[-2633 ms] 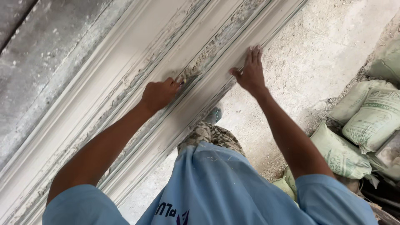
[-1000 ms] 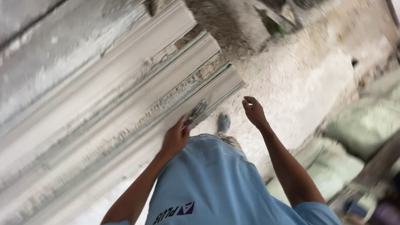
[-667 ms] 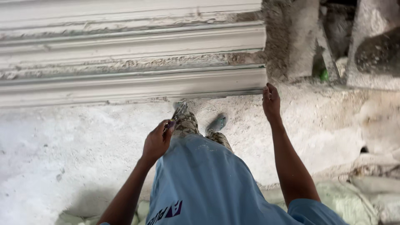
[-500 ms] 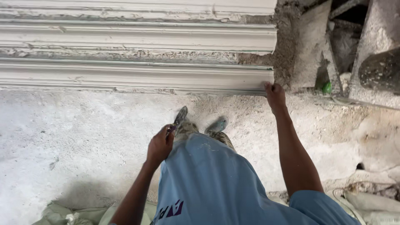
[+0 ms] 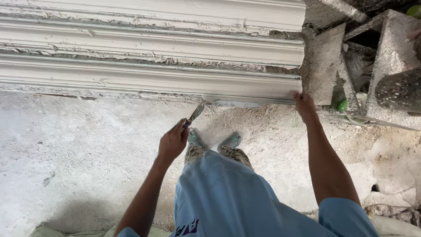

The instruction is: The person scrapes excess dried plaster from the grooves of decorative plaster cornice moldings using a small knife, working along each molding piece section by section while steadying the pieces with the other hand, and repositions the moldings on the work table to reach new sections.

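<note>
Three long white plaster mouldings lie side by side on the ground; the nearest moulding (image 5: 144,81) runs across in front of me. My left hand (image 5: 173,142) is shut on a small scraper (image 5: 195,114), whose blade tip touches the lower edge of that moulding. My right hand (image 5: 303,103) rests on the right end of the same moulding, fingers bent over its corner. Below the hands I see my blue shirt and my two feet (image 5: 215,142) on the dusty floor.
The middle moulding (image 5: 175,46) and the far moulding (image 5: 175,13) lie behind the near one. Grey concrete blocks (image 5: 390,48) and a slab (image 5: 324,66) stand at the right. White plaster dust covers the floor (image 5: 79,145). Sacks edge the bottom.
The view has swung from looking along the mouldings to facing their right end. My left hand has brought the scraper to the near moulding's edge; my right hand has taken its end.
</note>
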